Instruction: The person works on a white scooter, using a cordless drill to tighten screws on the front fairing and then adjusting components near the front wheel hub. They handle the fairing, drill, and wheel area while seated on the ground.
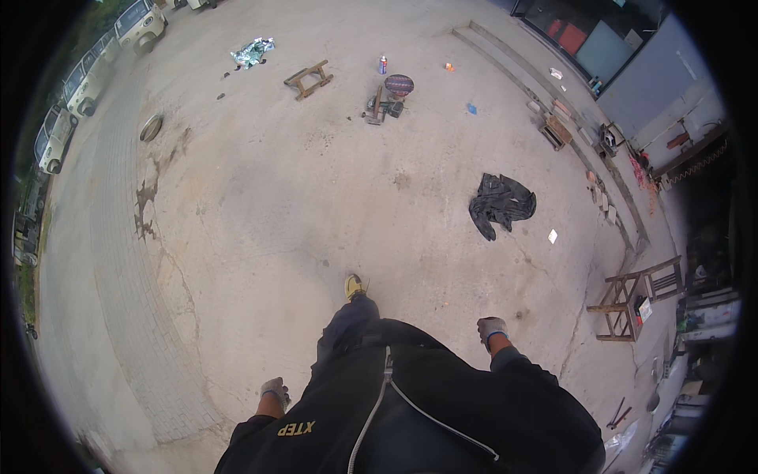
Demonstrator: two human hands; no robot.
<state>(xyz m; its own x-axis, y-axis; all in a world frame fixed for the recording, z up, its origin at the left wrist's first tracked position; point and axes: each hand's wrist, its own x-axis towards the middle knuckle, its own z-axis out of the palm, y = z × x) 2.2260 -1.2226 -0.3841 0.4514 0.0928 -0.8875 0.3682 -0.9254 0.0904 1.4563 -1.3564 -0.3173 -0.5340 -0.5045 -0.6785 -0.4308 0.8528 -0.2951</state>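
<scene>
My left hand (275,390), in a grey work glove, hangs beside my body with its fingers curled in and nothing showing in them. On the other side my right hand (492,329), gloved the same way, is also curled, and no object sticks out of it. Neither hand touches anything. One yellow shoe (355,286) of mine is forward on the concrete. The thing closest to my right hand is a dark jacket (503,205) lying crumpled on the ground ahead.
Ahead stand a round patterned stool (399,85), a hammer-like tool (375,107), a spray can (383,65) and a wooden frame (309,79). A wooden chair (620,308) is at right, near low kerbs. Parked vehicles (140,25) line the far left.
</scene>
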